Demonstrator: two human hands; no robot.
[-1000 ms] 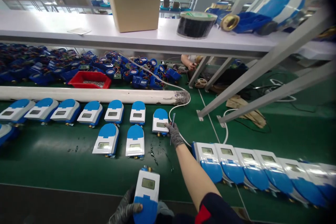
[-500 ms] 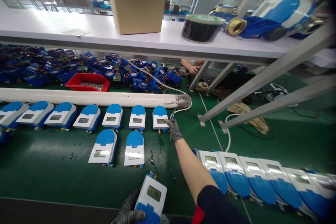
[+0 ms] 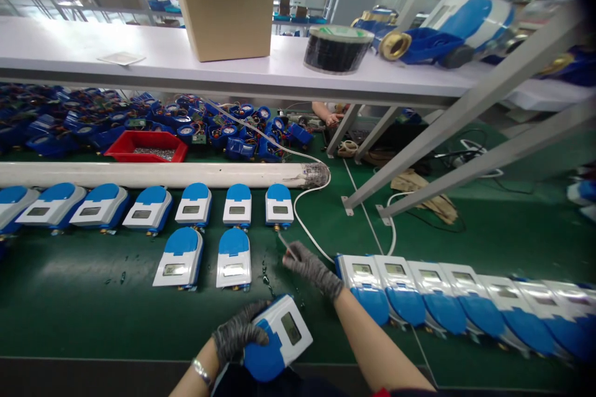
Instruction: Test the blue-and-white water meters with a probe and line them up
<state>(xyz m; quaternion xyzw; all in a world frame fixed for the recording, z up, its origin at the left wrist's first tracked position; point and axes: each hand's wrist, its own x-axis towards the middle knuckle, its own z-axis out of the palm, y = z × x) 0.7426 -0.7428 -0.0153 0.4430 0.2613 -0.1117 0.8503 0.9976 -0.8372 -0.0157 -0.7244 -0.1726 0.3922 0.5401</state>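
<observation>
In the head view my left hand (image 3: 242, 330), in a grey glove, grips a blue-and-white water meter (image 3: 286, 338) by its blue lid end. The meter is tilted above the front edge of the bench, its display facing up. My right hand (image 3: 311, 265), also gloved, is closed around a thin grey rod-like tool (image 3: 287, 245) that points up and left; its exact kind I cannot make out. Beyond the tool's tip lies a water meter (image 3: 279, 208) at the right end of the back row. Two more meters, one of them a water meter (image 3: 233, 260), lie in front of that row.
Several meters stand in a close row (image 3: 428, 288) at right. Behind the back row run a white tube (image 3: 223, 175) and a red tray (image 3: 118, 147) of small parts. Blue meter bodies (image 3: 88, 121) are heaped farther back. A shelf (image 3: 153, 84) and slanted posts overhang. Another person's hand (image 3: 333, 119) is beyond.
My right hand has drawn back from the end meter of the back row, toward me, with the thin tool. My left hand has raised its meter slightly and tilted it rightward.
</observation>
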